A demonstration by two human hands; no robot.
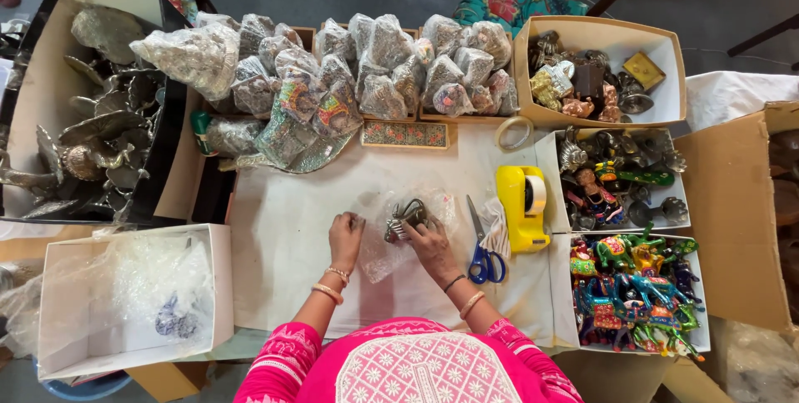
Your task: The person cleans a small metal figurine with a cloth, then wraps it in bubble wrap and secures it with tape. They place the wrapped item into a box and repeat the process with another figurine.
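On crinkly clear plastic [379, 245], fingers [416, 227] grip metal figurine [405, 217].

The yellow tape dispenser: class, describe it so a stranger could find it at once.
Start at the white cloth-covered table, then look just beyond the person's right hand, past the blue-handled scissors. The yellow tape dispenser stands there beside the boxes of painted figurines. It is the only plain bright-yellow block, carrying a tape roll.

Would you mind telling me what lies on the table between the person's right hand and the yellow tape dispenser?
In the head view, blue-handled scissors lie between the right hand and the yellow tape dispenser, with a small white cloth beside them.
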